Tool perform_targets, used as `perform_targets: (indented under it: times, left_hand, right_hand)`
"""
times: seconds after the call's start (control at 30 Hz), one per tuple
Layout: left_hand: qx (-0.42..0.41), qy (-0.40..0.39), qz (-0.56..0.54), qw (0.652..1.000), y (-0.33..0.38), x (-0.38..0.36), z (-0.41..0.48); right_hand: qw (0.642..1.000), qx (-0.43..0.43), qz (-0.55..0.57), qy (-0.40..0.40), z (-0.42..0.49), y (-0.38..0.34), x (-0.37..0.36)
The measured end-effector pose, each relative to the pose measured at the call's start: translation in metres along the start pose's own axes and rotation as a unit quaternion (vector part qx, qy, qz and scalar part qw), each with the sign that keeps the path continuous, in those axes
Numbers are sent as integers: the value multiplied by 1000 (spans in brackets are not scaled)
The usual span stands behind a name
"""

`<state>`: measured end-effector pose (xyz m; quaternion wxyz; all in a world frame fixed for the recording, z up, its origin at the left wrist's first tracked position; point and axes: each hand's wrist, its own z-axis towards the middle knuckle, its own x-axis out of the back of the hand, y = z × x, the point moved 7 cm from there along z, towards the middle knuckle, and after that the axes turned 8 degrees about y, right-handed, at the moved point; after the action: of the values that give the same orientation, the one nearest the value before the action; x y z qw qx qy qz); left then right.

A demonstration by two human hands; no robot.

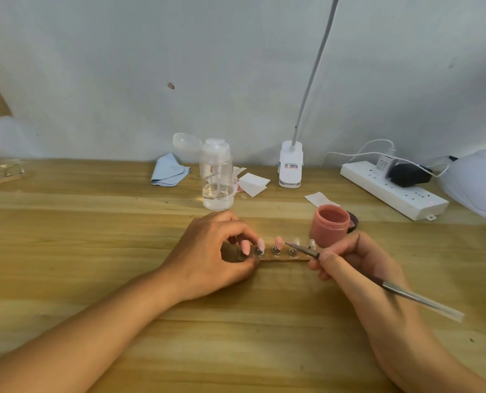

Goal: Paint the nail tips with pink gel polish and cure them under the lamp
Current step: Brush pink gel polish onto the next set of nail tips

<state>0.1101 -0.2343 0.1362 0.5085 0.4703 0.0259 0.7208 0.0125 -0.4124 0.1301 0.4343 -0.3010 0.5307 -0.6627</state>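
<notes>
While the left hand point(210, 251) pinches the nine o'clock end of a wooden strip point(281, 258) between thumb and curled fingers, the right hand point(358, 268) grips a brush point(406, 294) like a pen. The strip lies flat on the table point(65, 251), near the middle of the view, and carries five nail tips point(278, 241) on small round studs. The three toward nine o'clock are pink; the two toward three o'clock look clear. The brush points toward ten o'clock, its tip between the third and fourth nail; whether it touches either I cannot tell.

Just beyond the strip at one o'clock stands an open pot point(331, 225) of pink gel, with its lid point(353, 221) touching it at three o'clock. At twelve o'clock from the left hand is a clear pump bottle point(217, 177), and a blue cloth point(169, 170) lies at ten o'clock of that. A clip-on desk lamp point(291, 164) stands against the wall. At two o'clock from the pot lies a power strip point(392, 191), and the white curing lamp point(477, 188) sits beyond it at the view's three o'clock edge.
</notes>
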Motion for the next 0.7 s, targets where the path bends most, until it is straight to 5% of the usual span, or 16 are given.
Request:
perform_targets:
  times: [0.7]
  left_hand:
    - [-2, 3, 4, 1000, 3, 1, 0]
  right_hand:
    - [1000, 11, -22, -9, -1, 1, -4]
